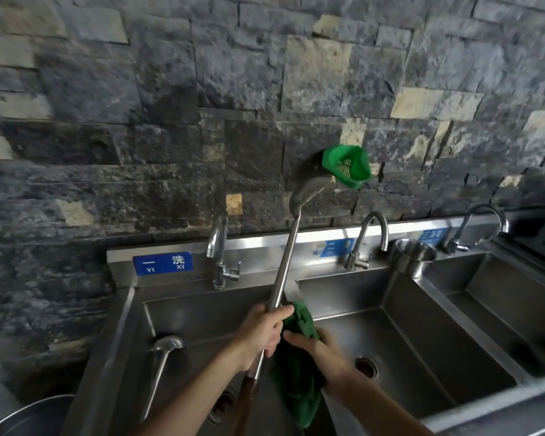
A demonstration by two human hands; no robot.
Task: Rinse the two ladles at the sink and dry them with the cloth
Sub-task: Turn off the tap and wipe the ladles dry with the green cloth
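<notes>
Head view: at a three-basin steel sink [400,309] set against a dark stone wall [139,121], a person's left hand [261,333] grips the long metal handle of a raised ladle [285,265], fingers wrapped round it, its bowl held high toward the far wall near a green strainer basket [348,166]. The right hand [315,344] clutches a green cloth [299,372] just beside the shaft, over the divider between the left and middle basins — drying looks to be in hand. The second ladle [162,363] leans inside the left basin, bowl up, untouched by either hand. No water shows at the taps [217,247], so this ladle's rinse appears done; whether the second is rinsed cannot be told, and it seemingly awaits the cloth. A steel cup [414,256] stands on the far rim.
</notes>
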